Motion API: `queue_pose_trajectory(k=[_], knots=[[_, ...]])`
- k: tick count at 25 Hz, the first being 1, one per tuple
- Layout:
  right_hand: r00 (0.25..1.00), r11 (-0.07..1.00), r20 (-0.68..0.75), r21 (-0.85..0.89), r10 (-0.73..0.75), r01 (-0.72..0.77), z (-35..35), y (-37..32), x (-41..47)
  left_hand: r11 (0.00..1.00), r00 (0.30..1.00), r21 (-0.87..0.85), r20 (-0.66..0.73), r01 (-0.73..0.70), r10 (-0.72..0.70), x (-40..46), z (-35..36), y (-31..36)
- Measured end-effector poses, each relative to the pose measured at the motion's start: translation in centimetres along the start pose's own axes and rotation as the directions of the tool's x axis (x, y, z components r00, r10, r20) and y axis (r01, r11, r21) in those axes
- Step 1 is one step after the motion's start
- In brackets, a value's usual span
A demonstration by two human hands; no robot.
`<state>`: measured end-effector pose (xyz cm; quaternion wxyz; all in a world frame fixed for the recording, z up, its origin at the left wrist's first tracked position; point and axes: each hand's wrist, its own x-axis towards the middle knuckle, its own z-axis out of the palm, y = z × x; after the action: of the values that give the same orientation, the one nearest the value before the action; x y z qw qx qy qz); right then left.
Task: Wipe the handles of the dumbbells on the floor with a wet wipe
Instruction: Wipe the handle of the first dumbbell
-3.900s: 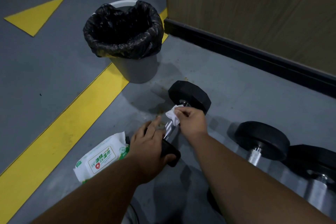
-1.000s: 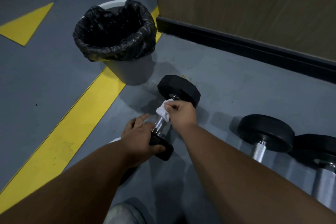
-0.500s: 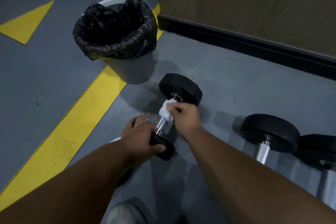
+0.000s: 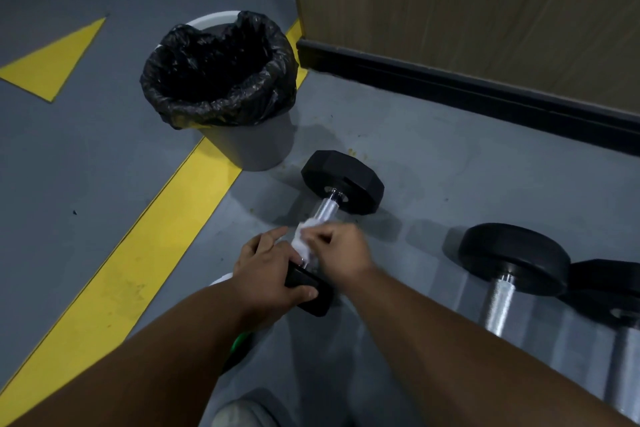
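Two hands on dumbbell (image 4: 341, 185), right hand (image 4: 341, 250) pinching wet wipe (image 4: 304, 236) on handle (image 4: 327, 208)

On the floor (image 4: 86, 166), the bin (image 4: 249, 146) stands at the far end of the floor stripe (image 4: 131, 253), near the corner of the wall (image 4: 467, 10). Just right of the bin and nearer the person lies a dumbbell (image 4: 341, 182), its far head toward the wall. The left hand (image 4: 268, 274) rests on its near head; the right hand (image 4: 337, 251) holds the wipe (image 4: 304, 239) on the handle between the heads. Two more dumbbells lie farther right: the second dumbbell (image 4: 512, 258), then the third dumbbell (image 4: 609, 291) at the right edge.
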<state>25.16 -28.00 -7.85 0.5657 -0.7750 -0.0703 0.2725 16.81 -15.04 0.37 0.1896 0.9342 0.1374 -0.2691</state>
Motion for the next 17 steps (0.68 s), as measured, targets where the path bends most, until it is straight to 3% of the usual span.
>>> queue_pose_trajectory(k=[2, 4, 7, 13, 17], knots=[[0.990, 0.993, 0.123, -0.095, -0.062, 0.074, 0.2, 0.1, -0.9, 1.000, 1.000, 0.011, 0.008, 0.000, 0.000, 0.1, 0.0, 0.0], [0.998, 0.986, -0.002, -0.158, -0.056, 0.055, -1.1, -0.7, 1.5, 1.000, 1.000, 0.000, -0.002, -0.016, 0.016, 0.1, -0.1, 0.1], [0.977, 0.997, -0.202, 0.024, 0.070, -0.067, -2.1, -1.8, 3.7, 1.000, 0.999, -0.020, -0.035, -0.005, 0.004, 0.0, -0.1, 0.2], [0.992, 0.997, 0.117, -0.044, -0.054, 0.059, 0.2, 0.6, -0.7, 0.999, 0.999, -0.027, -0.032, -0.025, 0.024, -0.1, -0.4, 0.2], [0.994, 0.998, -0.111, -0.056, -0.017, 0.011, -2.1, -1.2, 3.2, 0.999, 1.000, -0.047, -0.020, -0.014, 0.013, -0.3, -0.8, 0.3]])
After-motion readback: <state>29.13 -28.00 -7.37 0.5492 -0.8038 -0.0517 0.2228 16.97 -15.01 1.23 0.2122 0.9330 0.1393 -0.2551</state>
